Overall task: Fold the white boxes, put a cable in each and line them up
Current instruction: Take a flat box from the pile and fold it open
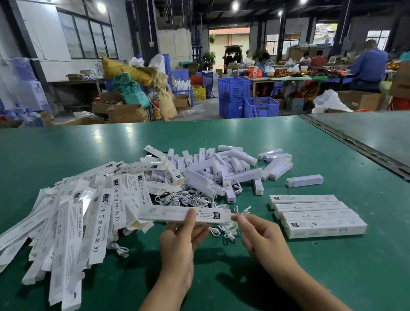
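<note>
Head view shows the left hand (176,239) gripping a white box (180,215) just above the table (343,280) while the right hand (261,236) pinches its end, which could likely crumple if tucked crookedly.

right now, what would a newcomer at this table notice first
The sprawling heap of flat box blanks on the left of the green table grabs the eye first, with a pile of small white oblong units at mid-table. Up front, the left hand holds a folded white box while the right hand pinches its end, and four finished boxes lie in a neat row at right.
</note>
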`<action>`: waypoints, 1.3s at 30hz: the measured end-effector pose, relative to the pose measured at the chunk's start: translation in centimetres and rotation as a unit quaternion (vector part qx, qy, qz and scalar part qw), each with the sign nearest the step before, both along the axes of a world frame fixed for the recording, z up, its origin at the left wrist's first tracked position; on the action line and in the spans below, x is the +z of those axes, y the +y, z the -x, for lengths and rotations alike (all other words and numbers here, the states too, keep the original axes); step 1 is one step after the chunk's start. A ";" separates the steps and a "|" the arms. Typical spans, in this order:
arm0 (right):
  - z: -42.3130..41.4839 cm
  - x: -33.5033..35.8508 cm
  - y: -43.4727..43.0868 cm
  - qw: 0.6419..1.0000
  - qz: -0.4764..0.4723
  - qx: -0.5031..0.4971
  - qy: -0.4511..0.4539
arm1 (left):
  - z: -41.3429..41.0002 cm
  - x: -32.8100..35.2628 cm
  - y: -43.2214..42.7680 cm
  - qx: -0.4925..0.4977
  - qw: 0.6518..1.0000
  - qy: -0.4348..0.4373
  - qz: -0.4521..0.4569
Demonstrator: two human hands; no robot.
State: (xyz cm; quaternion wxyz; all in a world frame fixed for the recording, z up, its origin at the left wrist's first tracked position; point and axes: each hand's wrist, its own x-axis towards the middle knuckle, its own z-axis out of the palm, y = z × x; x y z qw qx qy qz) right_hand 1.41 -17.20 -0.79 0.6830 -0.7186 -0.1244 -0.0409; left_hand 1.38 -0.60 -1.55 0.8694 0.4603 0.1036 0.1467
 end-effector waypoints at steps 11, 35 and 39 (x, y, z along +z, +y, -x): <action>0.6 -0.1 0.4 0.985 -0.037 0.150 0.075 | 0.7 0.3 -1.3 -0.073 0.997 -0.008 -0.034; -1.8 -1.4 -0.9 0.896 0.425 -0.051 -0.113 | -0.3 -0.1 1.1 0.096 0.994 0.038 -0.025; -1.6 -1.0 -1.0 0.926 0.362 -0.078 -0.077 | -0.3 -0.3 1.1 0.093 0.994 0.044 -0.026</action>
